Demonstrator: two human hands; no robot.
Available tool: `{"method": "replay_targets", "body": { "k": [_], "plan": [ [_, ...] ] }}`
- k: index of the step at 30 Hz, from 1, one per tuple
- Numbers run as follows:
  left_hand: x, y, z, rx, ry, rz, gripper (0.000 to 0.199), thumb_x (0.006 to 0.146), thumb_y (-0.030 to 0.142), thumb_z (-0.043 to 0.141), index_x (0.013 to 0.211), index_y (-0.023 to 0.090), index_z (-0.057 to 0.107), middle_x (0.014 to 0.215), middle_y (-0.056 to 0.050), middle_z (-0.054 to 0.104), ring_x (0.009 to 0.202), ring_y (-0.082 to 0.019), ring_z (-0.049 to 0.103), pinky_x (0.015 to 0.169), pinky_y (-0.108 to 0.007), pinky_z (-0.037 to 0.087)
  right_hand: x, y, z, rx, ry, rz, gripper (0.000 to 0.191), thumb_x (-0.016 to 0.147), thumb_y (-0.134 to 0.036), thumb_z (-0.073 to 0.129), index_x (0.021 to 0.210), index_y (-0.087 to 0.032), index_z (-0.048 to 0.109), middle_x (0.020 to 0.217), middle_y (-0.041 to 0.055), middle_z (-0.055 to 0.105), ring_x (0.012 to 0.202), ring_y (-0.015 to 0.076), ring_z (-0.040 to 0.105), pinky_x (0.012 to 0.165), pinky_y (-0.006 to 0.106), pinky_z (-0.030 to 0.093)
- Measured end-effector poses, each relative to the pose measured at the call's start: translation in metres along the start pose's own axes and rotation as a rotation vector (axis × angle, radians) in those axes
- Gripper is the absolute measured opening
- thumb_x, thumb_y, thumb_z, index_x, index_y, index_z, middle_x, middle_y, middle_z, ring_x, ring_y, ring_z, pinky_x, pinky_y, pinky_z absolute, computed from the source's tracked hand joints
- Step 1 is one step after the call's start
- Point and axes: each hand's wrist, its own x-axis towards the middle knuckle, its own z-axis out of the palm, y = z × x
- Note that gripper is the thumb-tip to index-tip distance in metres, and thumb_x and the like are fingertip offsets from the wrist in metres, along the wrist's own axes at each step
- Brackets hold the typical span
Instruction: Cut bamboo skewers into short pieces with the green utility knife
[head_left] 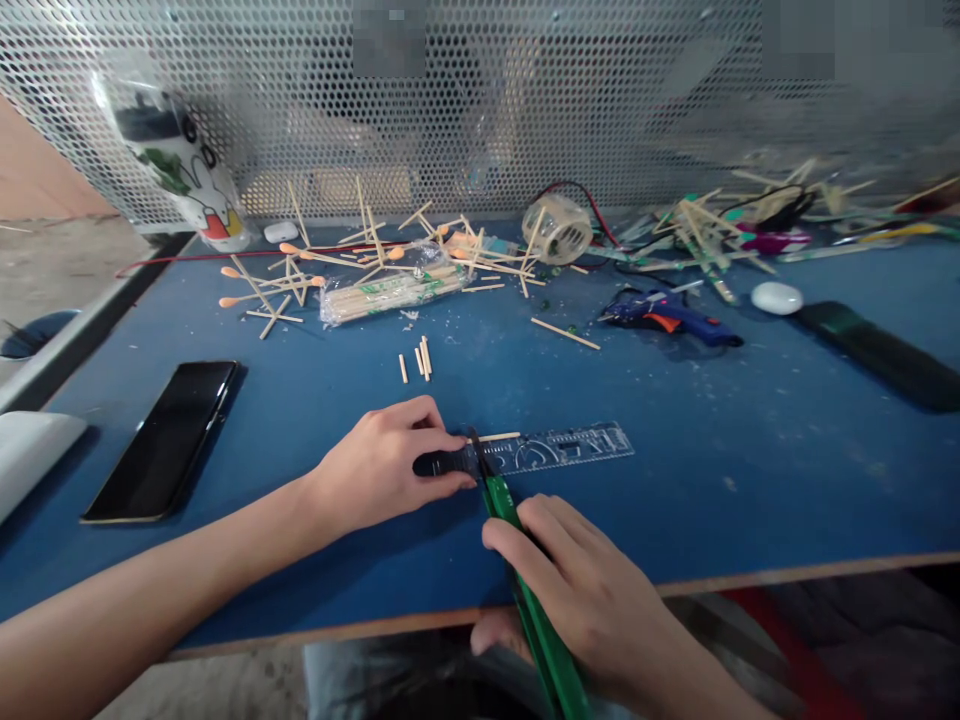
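Close to the front edge of the blue table (420, 570), a thin wooden stick (501, 437) lies along the far edge of a flat ruler (562, 452). The left hand (382, 455) holds the left end of this ruler, with the thumb on the near side and the index finger on the far side, beside the stick end; whether this finger also presses the stick, I cannot tell. The right hand (589, 585) is closed around the green cutter (544, 630), and its dark blade (481, 455) crosses the ruler toward the stick.

By its look, the stick should be very light and rather stiff, but so thin that it may roll or snap under uneven pressure. It is best to hold it flat near its end, away from the blade. The ruler seems light and smooth, so it could slide if it is not pressed firmly. The cutter is probably the heaviest of the three, and its thick body gives the safe place for holding. Farther back lie some short stick pieces (424, 358).
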Motion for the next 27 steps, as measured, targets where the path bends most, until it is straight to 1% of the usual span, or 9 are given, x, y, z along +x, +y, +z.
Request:
{"method": "replay_targets", "body": {
  "k": [3,7,9,15,19,21,23,27],
  "plan": [
    [0.0005,-0.0002,-0.0003,0.016,-0.009,0.034,0.024,0.093,0.042,0.071,0.108,0.023,0.077,0.095,-0.003,0.065,0.074,-0.012,0.064,0.069,-0.027,0.055,-0.0014,0.0003,0.0001,-0.014,-0.01,0.0,0.032,0.093,-0.04,0.061,0.111,-0.014,0.056,0.084,0.0052,0.05,0.072,0.0216,0.046,0.061,0.037,0.048],
    [-0.0002,-0.0009,-0.0008,0.102,-0.024,0.11,0.026,0.098,0.043,0.064,0.107,0.022,0.076,0.094,-0.003,0.064,0.078,-0.013,0.063,0.072,-0.027,0.054,-0.0013,-0.0001,-0.0011,-0.026,0.027,-0.012,0.022,0.091,-0.032,0.061,0.106,-0.015,0.057,0.08,0.0046,0.048,0.07,0.021,0.044,0.059,0.035,0.045],
    [-0.0007,-0.0025,-0.0004,0.122,-0.028,0.132,0.028,0.099,0.044,0.063,0.107,0.021,0.075,0.095,-0.003,0.063,0.079,-0.013,0.063,0.072,-0.027,0.053,0.0001,-0.0003,-0.0016,-0.015,0.031,-0.012,0.02,0.091,-0.031,0.06,0.104,-0.016,0.056,0.079,0.0044,0.048,0.07,0.0209,0.044,0.058,0.035,0.044],
    [-0.0017,-0.0045,0.0004,0.152,-0.02,0.198,0.029,0.101,0.041,0.059,0.108,0.017,0.073,0.094,-0.004,0.063,0.079,-0.014,0.063,0.071,-0.027,0.055,0.0068,0.0006,-0.0007,-0.01,-0.011,0.028,0.032,0.095,-0.044,0.057,0.111,-0.016,0.057,0.084,0.0054,0.053,0.072,0.0219,0.048,0.063,0.036,0.044],
    [-0.0022,0.0014,-0.0022,0.275,-0.052,0.248,0.033,0.105,0.038,0.051,0.112,0.012,0.07,0.094,-0.006,0.063,0.078,-0.015,0.061,0.071,-0.027,0.057,0.0031,0.0019,0.0011,-0.054,0.051,-0.012,0.043,0.094,-0.057,0.057,0.108,-0.016,0.059,0.081,0.0043,0.052,0.07,0.0211,0.046,0.066,0.036,0.041],
    [-0.0022,0.0035,-0.0033,0.307,-0.068,0.251,0.033,0.106,0.036,0.049,0.113,0.011,0.069,0.094,-0.007,0.064,0.078,-0.015,0.061,0.07,-0.027,0.057,0.0007,0.0023,0.002,-0.056,0.07,-0.037,0.046,0.092,-0.06,0.059,0.106,-0.016,0.06,0.078,0.0032,0.05,0.069,0.0203,0.044,0.065,0.035,0.039],
    [-0.002,0.0034,-0.0037,0.274,-0.075,0.233,0.031,0.105,0.035,0.051,0.113,0.012,0.07,0.095,-0.007,0.064,0.079,-0.015,0.061,0.072,-0.027,0.057,0.0002,0.0023,0.003,-0.049,0.063,-0.032,0.045,0.092,-0.06,0.059,0.106,-0.016,0.06,0.079,0.0034,0.05,0.069,0.0204,0.044,0.065,0.035,0.038],
    [-0.0005,-0.0016,-0.0017,0.047,-0.042,0.118,0.024,0.099,0.037,0.064,0.109,0.018,0.075,0.094,-0.004,0.062,0.08,-0.014,0.063,0.074,-0.026,0.055,0.0023,0.002,0.0047,-0.068,0.015,0.014,0.046,0.094,-0.058,0.055,0.112,-0.016,0.059,0.084,0.0051,0.053,0.072,0.0221,0.047,0.067,0.036,0.039]
  ]
}}
